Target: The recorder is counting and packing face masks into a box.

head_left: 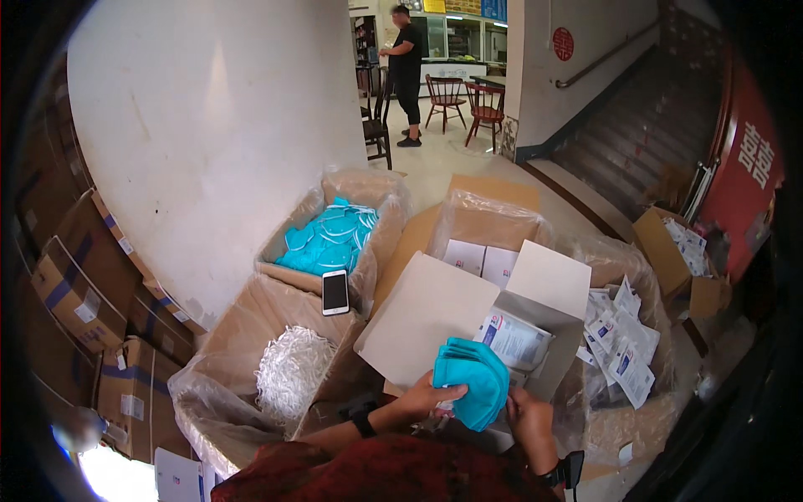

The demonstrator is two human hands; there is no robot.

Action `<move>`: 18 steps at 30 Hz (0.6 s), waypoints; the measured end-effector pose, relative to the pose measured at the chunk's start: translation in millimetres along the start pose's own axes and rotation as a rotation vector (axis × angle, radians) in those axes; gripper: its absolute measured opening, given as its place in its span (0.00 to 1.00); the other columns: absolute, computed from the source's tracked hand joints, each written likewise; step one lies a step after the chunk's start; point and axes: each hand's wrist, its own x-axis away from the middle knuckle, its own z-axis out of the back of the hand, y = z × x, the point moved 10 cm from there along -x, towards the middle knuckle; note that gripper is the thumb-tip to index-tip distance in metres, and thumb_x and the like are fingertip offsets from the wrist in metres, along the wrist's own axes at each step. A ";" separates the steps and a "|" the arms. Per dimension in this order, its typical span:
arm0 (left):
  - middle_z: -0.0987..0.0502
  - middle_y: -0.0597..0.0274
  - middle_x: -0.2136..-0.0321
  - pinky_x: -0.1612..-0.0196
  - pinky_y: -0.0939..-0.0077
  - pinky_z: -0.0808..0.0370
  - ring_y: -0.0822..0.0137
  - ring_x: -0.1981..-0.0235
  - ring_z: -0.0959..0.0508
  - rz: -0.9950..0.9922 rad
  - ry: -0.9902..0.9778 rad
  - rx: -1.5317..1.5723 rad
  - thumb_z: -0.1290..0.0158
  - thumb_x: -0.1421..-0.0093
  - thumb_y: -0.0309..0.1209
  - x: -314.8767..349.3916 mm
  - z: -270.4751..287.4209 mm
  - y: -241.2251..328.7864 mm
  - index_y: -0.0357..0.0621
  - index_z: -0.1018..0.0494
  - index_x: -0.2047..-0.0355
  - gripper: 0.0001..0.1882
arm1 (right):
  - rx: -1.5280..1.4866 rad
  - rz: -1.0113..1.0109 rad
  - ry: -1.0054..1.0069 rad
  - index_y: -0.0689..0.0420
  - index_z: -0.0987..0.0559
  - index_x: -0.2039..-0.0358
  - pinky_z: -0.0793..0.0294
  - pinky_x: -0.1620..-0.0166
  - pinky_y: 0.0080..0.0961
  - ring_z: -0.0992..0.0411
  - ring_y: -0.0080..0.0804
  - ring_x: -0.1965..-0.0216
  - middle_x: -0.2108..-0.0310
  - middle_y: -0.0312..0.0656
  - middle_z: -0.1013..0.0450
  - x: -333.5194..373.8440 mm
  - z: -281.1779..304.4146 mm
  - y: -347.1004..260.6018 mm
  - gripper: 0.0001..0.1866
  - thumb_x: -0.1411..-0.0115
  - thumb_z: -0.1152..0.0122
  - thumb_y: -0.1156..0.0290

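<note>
A stack of teal folded face masks is gripped in my left hand, thumb on the front and fingers behind. My right hand is closed at the stack's lower right edge; its fingertips are partly hidden. Just beyond the masks stands an open white carton with its flaps spread. Inside it lie printed white packets.
Teal masks fill a lined box at the back left, with a phone on its near edge. White straps lie in a nearer lined box. Loose packets lie at right. Stacked cartons line the left. A person stands far off.
</note>
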 end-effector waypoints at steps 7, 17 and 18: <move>0.27 0.66 0.60 0.70 0.80 0.27 0.73 0.63 0.25 0.213 0.194 0.083 0.45 0.44 0.38 15.5 12.0 7.4 0.48 0.36 0.49 0.24 | -0.024 0.007 0.010 0.51 0.23 0.67 0.27 0.73 0.35 0.25 0.43 0.75 0.74 0.45 0.25 5.3 -2.4 2.5 0.06 0.47 0.41 0.67; 0.27 0.66 0.61 0.72 0.80 0.27 0.73 0.65 0.25 0.028 0.020 0.223 0.44 0.45 0.37 -4.2 7.5 -1.4 0.47 0.35 0.50 0.23 | 0.027 -0.060 0.022 0.49 0.22 0.70 0.27 0.74 0.35 0.26 0.45 0.76 0.78 0.45 0.26 1.5 11.3 -3.3 0.04 0.48 0.40 0.69; 0.26 0.66 0.62 0.73 0.80 0.26 0.73 0.65 0.25 0.029 0.015 0.227 0.43 0.45 0.37 -6.0 8.9 -3.4 0.46 0.35 0.51 0.23 | 0.020 -0.077 0.015 0.49 0.22 0.70 0.28 0.73 0.35 0.26 0.45 0.76 0.78 0.45 0.26 1.1 12.1 -1.4 0.04 0.48 0.40 0.69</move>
